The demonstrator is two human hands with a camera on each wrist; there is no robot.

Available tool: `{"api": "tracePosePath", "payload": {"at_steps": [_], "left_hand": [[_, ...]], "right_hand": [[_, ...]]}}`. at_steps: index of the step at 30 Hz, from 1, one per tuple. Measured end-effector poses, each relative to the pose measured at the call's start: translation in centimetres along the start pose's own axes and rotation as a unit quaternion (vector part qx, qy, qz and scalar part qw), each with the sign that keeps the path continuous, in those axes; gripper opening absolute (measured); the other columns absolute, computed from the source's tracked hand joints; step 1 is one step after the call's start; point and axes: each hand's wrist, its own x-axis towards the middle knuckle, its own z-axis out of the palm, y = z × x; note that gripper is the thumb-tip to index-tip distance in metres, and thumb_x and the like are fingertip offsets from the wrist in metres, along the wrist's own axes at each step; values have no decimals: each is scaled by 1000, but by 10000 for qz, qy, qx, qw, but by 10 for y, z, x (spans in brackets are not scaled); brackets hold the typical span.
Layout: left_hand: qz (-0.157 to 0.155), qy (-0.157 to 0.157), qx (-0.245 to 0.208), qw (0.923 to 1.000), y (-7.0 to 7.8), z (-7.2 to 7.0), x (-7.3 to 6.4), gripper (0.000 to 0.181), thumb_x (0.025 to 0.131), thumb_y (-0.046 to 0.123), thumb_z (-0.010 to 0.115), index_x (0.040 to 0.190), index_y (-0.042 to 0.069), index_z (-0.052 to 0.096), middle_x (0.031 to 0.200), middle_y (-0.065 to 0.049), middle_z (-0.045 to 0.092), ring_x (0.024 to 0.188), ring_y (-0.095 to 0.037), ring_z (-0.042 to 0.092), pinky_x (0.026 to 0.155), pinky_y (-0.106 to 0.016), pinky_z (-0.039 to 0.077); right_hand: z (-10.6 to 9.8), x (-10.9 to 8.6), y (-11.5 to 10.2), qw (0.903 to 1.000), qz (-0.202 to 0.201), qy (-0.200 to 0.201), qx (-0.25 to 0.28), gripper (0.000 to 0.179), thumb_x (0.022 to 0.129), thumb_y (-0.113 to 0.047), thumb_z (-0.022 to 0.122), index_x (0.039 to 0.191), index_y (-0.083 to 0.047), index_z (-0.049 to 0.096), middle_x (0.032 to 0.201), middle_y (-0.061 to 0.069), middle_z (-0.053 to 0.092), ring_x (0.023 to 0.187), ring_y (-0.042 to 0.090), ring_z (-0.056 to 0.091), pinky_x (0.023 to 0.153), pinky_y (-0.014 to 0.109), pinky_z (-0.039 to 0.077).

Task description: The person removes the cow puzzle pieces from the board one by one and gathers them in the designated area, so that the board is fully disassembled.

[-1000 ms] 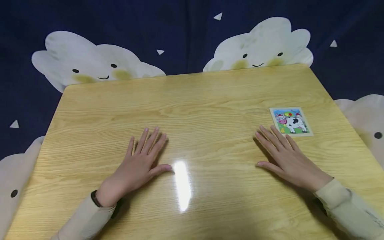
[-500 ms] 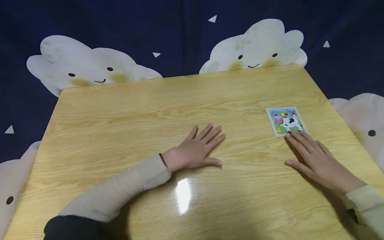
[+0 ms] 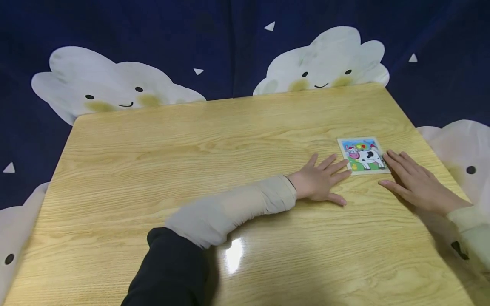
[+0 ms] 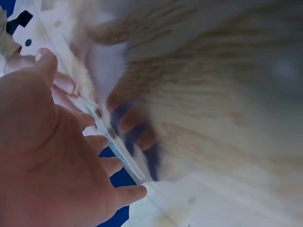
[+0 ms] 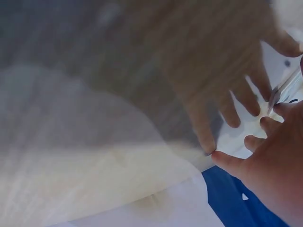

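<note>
On glossy wood [image 3: 172, 153], the spread left hand [image 3: 319, 182] and straight-fingered right hand [image 3: 420, 185] flank a square cow picture [image 3: 364, 156].

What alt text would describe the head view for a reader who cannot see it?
A person's left grip and right grip, both outstretched, flank a flat cow picture lying on a wood-grain table. Smiling white clouds decorate the dark blue backdrop behind.

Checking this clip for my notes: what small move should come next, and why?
Likely the left hand and right hand should pinch the cow picture board by its side edges: it lies flat on the wood-grain table between them, and neither hand grips it yet.
</note>
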Motion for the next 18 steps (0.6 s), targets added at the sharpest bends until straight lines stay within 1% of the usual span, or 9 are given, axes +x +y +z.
{"api": "tracePosePath", "payload": {"at_steps": [4,7,10,13,18], "left_hand": [[-115,-75,78,9999,5,-1,8,84,90,77,21,157,35,-9,162,10,-19,147,-16,-20,118,-48,-3],[-165,-118,119,9997,7,0,11,85,89,78,21,156,36,-11,161,11,-21,146,-16,-21,118,-48,-4],[-196,-156,133,9996,7,1,12,85,89,78,21,155,37,-14,160,12,-23,146,-15,-22,118,-47,-4],[-213,-188,168,9995,7,1,11,86,89,78,20,155,37,-15,160,11,-24,145,-15,-23,118,-47,-5],[-153,-109,247,9995,4,3,5,85,89,77,22,156,36,-11,162,10,-20,147,-17,-19,118,-48,-3]], "right_hand": [[-4,8,7,10000,2,-92,-35,75,103,-32,49,159,-14,2,164,13,1,148,37,-8,110,68,0],[-6,11,9,9999,-1,-111,-85,72,104,-31,46,159,-17,2,164,11,2,148,35,-7,109,70,1],[-5,12,9,9999,-42,-38,-132,71,105,-29,45,159,-17,2,164,9,3,149,34,-6,108,71,2],[-4,13,6,9999,-44,3,-159,70,105,-29,45,159,-17,3,165,9,4,149,32,-7,109,71,1],[-4,13,0,9998,-65,14,-205,69,105,-30,45,159,-17,5,164,9,6,149,30,-7,110,69,-1]]}}
